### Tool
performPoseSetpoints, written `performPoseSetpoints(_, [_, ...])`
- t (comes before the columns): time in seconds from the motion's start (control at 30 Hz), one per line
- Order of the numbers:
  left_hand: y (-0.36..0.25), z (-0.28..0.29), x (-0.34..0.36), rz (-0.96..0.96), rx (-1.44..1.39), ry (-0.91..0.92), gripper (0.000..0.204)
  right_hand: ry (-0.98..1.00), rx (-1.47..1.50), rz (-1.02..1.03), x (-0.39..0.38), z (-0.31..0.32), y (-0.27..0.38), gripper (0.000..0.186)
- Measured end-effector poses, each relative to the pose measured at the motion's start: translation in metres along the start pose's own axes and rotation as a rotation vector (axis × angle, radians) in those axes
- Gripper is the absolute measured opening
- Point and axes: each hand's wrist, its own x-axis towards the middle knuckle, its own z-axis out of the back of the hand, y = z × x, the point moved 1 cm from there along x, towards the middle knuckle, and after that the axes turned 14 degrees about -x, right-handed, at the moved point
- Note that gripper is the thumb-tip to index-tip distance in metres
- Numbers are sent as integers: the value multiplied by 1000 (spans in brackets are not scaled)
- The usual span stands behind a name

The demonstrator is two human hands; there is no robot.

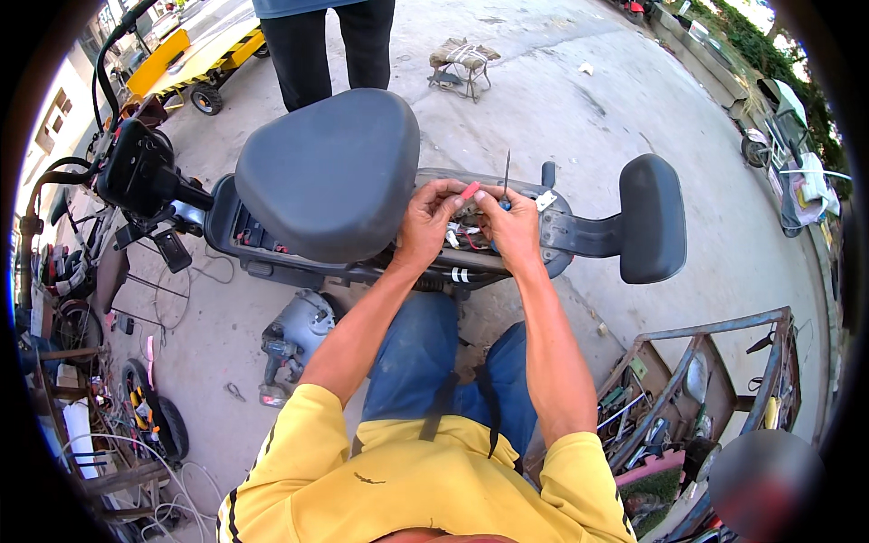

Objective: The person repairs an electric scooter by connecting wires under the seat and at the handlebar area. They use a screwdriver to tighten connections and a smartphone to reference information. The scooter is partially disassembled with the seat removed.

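My left hand is closed, pinching a small red piece that looks like a cable end or sleeve. My right hand meets it at the fingertips and also grips a blue-handled screwdriver, its thin shaft pointing away from me. Both hands are over the open rear compartment of an electric scooter, where loose red and white wires show. The large dark seat stands tilted up to the left of my hands. To the right is a padded backrest on a bracket.
Another person's legs are beyond the seat. A cordless power tool lies on the ground at my left. At lower right stands a metal rack of tools. A small stool and a yellow cart stand farther off.
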Motion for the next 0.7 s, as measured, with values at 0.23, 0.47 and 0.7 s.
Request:
performPoseSetpoints(0.23, [4,3,-1,-102,179,14,21,-33,-63,39,0,-1,0,22])
performPoseSetpoints(0.47, [-5,-5,-2,-146,302,3,22,-99,-139,107,2,-5,-6,22])
performPoseSetpoints(0.7, [-16,-15,-2,-220,496,24,20,-159,-147,136,-2,-11,-1,21])
